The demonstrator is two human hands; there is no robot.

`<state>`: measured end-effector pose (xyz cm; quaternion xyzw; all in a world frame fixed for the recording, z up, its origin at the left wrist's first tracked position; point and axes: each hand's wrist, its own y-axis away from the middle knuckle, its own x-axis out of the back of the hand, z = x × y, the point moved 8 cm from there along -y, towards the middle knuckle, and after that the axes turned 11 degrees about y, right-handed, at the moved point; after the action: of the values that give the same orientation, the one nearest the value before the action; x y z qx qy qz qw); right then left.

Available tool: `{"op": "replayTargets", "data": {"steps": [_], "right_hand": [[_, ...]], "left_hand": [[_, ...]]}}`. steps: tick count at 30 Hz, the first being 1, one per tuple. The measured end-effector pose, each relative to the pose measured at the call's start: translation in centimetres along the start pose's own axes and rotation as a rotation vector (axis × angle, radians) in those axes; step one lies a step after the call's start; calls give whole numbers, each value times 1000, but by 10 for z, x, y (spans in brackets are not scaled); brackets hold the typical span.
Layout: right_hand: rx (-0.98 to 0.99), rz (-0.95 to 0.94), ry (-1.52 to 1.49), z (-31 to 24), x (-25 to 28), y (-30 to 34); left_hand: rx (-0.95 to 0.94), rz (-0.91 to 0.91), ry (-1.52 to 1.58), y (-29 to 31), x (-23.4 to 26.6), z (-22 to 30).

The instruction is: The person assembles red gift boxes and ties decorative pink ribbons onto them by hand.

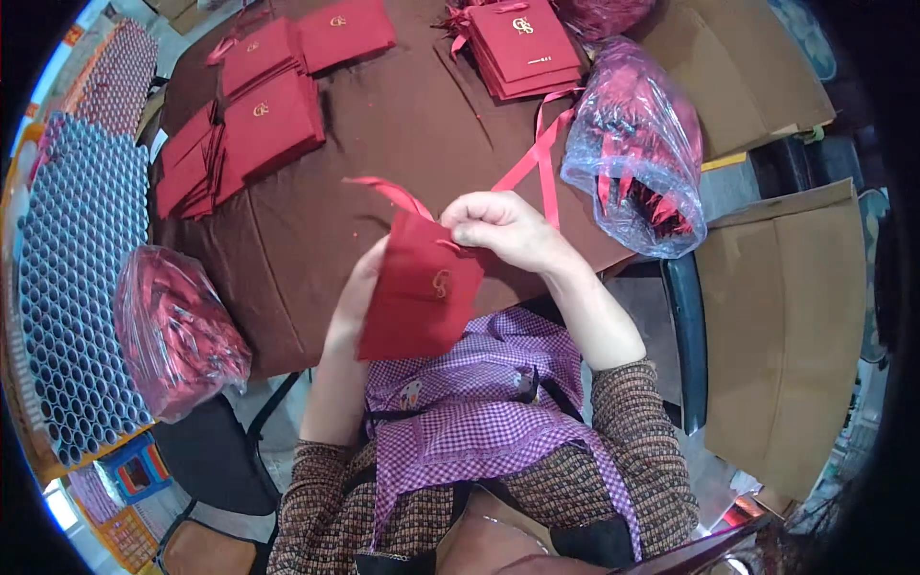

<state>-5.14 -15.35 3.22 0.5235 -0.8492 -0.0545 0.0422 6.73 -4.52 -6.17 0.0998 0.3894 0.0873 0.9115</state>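
Red paper bag (422,297) between hands, left grip (356,292) clasping its side, right grip (503,230) pinching ribbon (402,196)

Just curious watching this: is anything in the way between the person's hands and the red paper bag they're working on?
Nothing visible is. The left hand holds the red paper bag by its left edge, and the right hand pinches the red ribbon at the bag's top edge. Both already touch it.

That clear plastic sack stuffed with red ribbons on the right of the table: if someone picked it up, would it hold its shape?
Probably not. The clear plastic sack of red ribbons looks thin and crinkled, so it would likely sag and shift. Its loose ribbon filling suggests it is light for its bulk. The glossy film may be a bit slippery, though its creases offer grip.
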Motion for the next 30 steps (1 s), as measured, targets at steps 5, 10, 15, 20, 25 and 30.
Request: {"op": "replayTargets", "data": {"steps": [5, 10, 15, 20, 25, 30], "right_hand": [[-73, 110, -68, 9, -1, -10], [-105, 187, -41, 16, 3, -10], [5, 263, 394, 1, 3, -6], [318, 404, 680, -14, -3, 8], [5, 185, 325, 22, -15, -4], [-75, 167, 223, 20, -6, -10]], "left_hand": [[-20, 180, 97, -6, 75, -56], [-235, 7, -243, -10, 29, -19], [-335, -26, -548, -11, -5, -5], [181, -6, 735, -22, -30, -29], [-36, -99, 356, -28, -11, -28], [87, 158, 500, -12, -26, -27]]}}
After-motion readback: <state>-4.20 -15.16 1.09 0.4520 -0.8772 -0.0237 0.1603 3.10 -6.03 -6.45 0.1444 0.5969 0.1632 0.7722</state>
